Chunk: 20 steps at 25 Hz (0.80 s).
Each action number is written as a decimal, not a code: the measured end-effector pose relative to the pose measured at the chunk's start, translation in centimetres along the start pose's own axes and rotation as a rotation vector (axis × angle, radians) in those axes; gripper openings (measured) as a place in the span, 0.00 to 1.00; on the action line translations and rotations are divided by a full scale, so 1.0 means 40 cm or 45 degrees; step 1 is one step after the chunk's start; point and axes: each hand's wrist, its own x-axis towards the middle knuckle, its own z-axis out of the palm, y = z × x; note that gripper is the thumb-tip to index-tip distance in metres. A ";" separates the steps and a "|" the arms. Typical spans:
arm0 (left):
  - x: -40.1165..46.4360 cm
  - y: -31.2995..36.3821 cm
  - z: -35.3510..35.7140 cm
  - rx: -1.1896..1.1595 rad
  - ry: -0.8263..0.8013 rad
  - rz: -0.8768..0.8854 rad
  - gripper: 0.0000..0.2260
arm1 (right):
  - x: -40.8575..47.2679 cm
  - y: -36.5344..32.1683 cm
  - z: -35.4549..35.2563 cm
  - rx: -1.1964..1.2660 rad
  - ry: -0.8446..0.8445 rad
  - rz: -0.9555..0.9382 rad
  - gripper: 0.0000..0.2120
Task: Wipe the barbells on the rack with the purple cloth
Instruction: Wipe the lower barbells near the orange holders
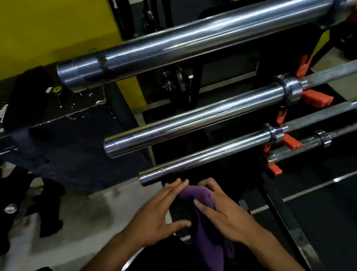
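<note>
Both hands meet at about six o'clock in the head view, just below the near end of the lowest chrome sleeve. The left hand [159, 213] is spread flat with straight fingers, its fingertips touching the left edge of the purple cloth [207, 233]. The right hand [224, 213] curls its fingers over the top of the cloth and grips it, thumb lying across the fabric; the rest of the cloth hangs down below the wrist toward six o'clock.

Three barbells run diagonally from lower left to upper right. The top barbell [198, 39] is the thickest in view, crossing from nine o'clock to one o'clock. The middle barbell [198, 117] sits near the centre, and the lowest barbell [211, 153] ends just above the hands. A rougher, thinner bar [309, 144] lies at three o'clock. They rest on orange hooks [315, 98] of the black rack [283, 118]. A yellow wall [42, 6] fills ten o'clock, and the grey floor [83, 218] shows at seven o'clock.
</note>
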 end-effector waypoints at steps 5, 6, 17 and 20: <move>0.063 0.003 -0.004 -0.037 -0.077 0.052 0.10 | -0.073 0.018 -0.003 -0.090 0.322 0.112 0.11; 0.073 -0.003 -0.011 -0.014 -0.117 0.083 0.11 | -0.090 0.043 0.012 -0.090 0.545 0.221 0.13; -0.027 -0.012 -0.124 0.291 -0.715 0.646 0.21 | 0.045 -0.101 0.421 1.968 1.547 0.571 0.30; -0.010 -0.031 -0.303 0.416 -0.195 0.986 0.20 | 0.058 -0.133 0.421 1.913 1.675 0.274 0.24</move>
